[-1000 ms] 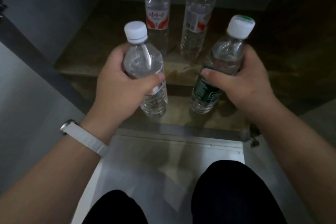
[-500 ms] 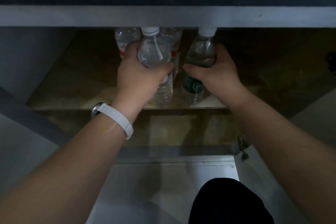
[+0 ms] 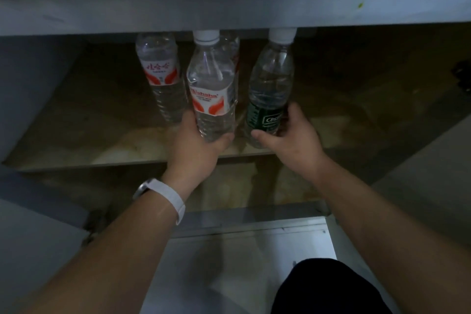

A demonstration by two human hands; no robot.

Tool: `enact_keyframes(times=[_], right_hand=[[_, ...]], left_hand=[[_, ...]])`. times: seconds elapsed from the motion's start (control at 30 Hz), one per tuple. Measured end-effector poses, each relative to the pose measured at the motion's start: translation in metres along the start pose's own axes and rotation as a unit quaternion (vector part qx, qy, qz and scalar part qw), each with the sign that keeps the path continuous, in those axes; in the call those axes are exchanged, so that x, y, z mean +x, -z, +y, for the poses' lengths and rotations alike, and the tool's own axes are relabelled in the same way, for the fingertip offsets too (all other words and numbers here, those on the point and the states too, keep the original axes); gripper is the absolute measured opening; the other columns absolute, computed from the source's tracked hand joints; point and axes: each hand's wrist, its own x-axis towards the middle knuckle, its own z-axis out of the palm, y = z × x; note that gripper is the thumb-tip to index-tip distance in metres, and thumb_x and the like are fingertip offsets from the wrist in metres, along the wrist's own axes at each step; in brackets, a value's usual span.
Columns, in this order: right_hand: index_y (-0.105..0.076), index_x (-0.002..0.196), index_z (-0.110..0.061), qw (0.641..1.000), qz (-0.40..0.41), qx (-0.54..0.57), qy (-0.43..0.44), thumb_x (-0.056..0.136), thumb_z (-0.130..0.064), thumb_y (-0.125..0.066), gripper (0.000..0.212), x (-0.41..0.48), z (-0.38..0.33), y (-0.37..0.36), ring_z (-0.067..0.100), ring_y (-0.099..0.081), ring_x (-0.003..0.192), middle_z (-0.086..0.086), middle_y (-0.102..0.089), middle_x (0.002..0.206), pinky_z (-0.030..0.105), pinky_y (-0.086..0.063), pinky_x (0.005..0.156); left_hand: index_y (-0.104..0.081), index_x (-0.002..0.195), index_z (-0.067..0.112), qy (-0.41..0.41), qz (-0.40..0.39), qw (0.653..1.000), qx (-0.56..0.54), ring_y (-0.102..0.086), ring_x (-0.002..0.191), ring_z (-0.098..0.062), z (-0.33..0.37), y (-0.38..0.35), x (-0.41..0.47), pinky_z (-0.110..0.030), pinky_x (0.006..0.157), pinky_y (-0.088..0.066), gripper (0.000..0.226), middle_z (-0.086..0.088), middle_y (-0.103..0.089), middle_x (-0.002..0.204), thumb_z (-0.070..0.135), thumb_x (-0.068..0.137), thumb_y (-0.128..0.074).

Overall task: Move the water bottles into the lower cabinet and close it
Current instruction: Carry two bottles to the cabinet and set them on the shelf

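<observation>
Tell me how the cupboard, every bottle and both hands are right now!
Cabinet: open.
Front red-label bottle: upright, capped, gripped low by the left hand.
Green-label bottle: upright, capped, held low by the right hand.
Back red-label bottle: upright, cap hidden.
Fourth bottle: mostly hidden behind the front one.

The cabinet [image 3: 369, 99] ahead of me is dim and brownish, and its far corners sink almost to black. The pale floor [image 3: 242, 252] below is the brightest part, with a soft shadow across it. Small glints sit on the red-label bottle [image 3: 211, 79] and the green-label bottle [image 3: 270, 76]. Everything looks grainy and a little soft, and straight edges bow toward the frame's borders.
</observation>
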Motion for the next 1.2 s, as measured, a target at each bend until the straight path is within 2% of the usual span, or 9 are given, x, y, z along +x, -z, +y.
enact_keyframes(times=[0.1, 0.27, 0.4, 0.47, 0.63, 0.73, 0.87, 1.0, 1.2], right_hand=[[-0.042, 0.136, -0.033, 1.000, -0.002, -0.001, 0.016, 0.073, -0.040, -0.084, 0.076, 0.008, -0.003, -0.003, 0.000, -0.055, 0.112, -0.022, -0.056, 0.123, 0.025, -0.047, 0.093], [-0.043, 0.136, -0.032, 1.000, 0.016, 0.011, 0.012, 0.076, -0.034, -0.083, 0.072, 0.019, -0.005, -0.010, -0.002, -0.052, 0.108, -0.023, -0.053, 0.118, 0.020, -0.044, 0.088], [-0.042, 0.139, -0.027, 1.000, 0.022, 0.013, 0.014, 0.078, -0.031, -0.082, 0.073, 0.024, -0.005, -0.009, -0.005, -0.047, 0.105, -0.022, -0.050, 0.118, -0.001, -0.033, 0.068], [-0.042, 0.139, -0.025, 1.000, 0.018, 0.013, 0.012, 0.078, -0.031, -0.082, 0.074, 0.027, -0.006, -0.008, -0.005, -0.046, 0.105, -0.019, -0.052, 0.121, -0.003, -0.032, 0.062], [-0.038, 0.143, -0.024, 1.000, 0.014, 0.022, 0.002, 0.079, -0.029, -0.081, 0.077, 0.033, -0.008, -0.008, 0.003, -0.049, 0.117, -0.008, -0.054, 0.136, 0.019, -0.038, 0.086], [-0.037, 0.144, -0.024, 0.999, -0.004, 0.033, -0.002, 0.081, -0.027, -0.080, 0.077, 0.034, -0.012, -0.006, 0.008, -0.048, 0.123, -0.006, -0.053, 0.139, 0.022, -0.036, 0.090], [-0.036, 0.146, -0.024, 0.999, -0.003, 0.041, -0.002, 0.082, -0.026, -0.080, 0.078, 0.030, -0.015, -0.004, 0.005, -0.047, 0.121, -0.006, -0.052, 0.141, 0.019, -0.035, 0.089], [-0.037, 0.146, -0.025, 0.998, -0.003, 0.057, 0.004, 0.084, -0.030, -0.076, 0.073, 0.021, -0.017, -0.001, -0.003, -0.043, 0.107, -0.009, -0.053, 0.138, 0.007, -0.033, 0.074], [-0.035, 0.146, -0.031, 0.997, 0.054, -0.026, 0.042, 0.091, -0.047, -0.062, 0.063, -0.003, -0.015, 0.003, 0.006, -0.053, 0.113, -0.011, -0.053, 0.135, 0.034, -0.049, 0.092]], left_hand=[[-0.044, 0.125, 0.034, -0.001, 0.014, 1.000, 0.009, -0.061, 0.108, -0.008, -0.004, -0.005, -0.001, -0.029, 0.086, -0.051, 0.063, 0.020, -0.060, 0.113, 0.033, 0.078, -0.085], [-0.042, 0.123, 0.035, -0.002, 0.031, 0.999, 0.019, -0.058, 0.105, -0.009, 0.002, -0.008, 0.003, -0.028, 0.084, -0.047, 0.058, 0.015, -0.059, 0.114, 0.033, 0.081, -0.082], [-0.041, 0.132, 0.035, 0.016, 0.046, 0.999, 0.014, -0.056, 0.105, -0.010, 0.004, -0.010, 0.007, -0.030, 0.087, -0.045, 0.064, 0.015, -0.058, 0.116, 0.035, 0.081, -0.081], [-0.041, 0.137, 0.031, 0.017, 0.053, 0.998, 0.023, -0.058, 0.111, -0.014, 0.005, -0.010, 0.008, -0.030, 0.090, -0.046, 0.068, 0.012, -0.059, 0.121, 0.036, 0.081, -0.080], [-0.043, 0.137, 0.026, 0.031, 0.074, 0.994, 0.079, -0.061, 0.117, -0.027, 0.007, -0.009, 0.011, -0.032, 0.088, -0.046, 0.067, 0.000, -0.063, 0.130, 0.041, 0.081, -0.078], [-0.042, 0.140, 0.026, 0.042, 0.080, 0.993, 0.081, -0.059, 0.121, -0.028, 0.006, -0.005, 0.014, -0.030, 0.087, -0.042, 0.069, 0.000, -0.061, 0.133, 0.041, 0.082, -0.077], [-0.038, 0.144, 0.029, 0.031, 0.065, 0.994, 0.077, -0.057, 0.125, -0.027, 0.007, 0.001, 0.013, -0.034, 0.095, -0.044, 0.075, 0.002, -0.058, 0.138, 0.041, 0.081, -0.078], [-0.042, 0.140, 0.032, 0.028, 0.033, 0.997, 0.058, -0.059, 0.119, -0.023, 0.004, 0.009, 0.005, -0.034, 0.090, -0.044, 0.068, 0.005, -0.061, 0.132, 0.047, 0.083, -0.076], [-0.039, 0.143, 0.034, -0.013, 0.010, 0.998, 0.062, -0.050, 0.106, -0.005, 0.004, 0.026, -0.020, -0.027, 0.081, -0.042, 0.062, 0.022, -0.050, 0.118, 0.045, 0.090, -0.069]])
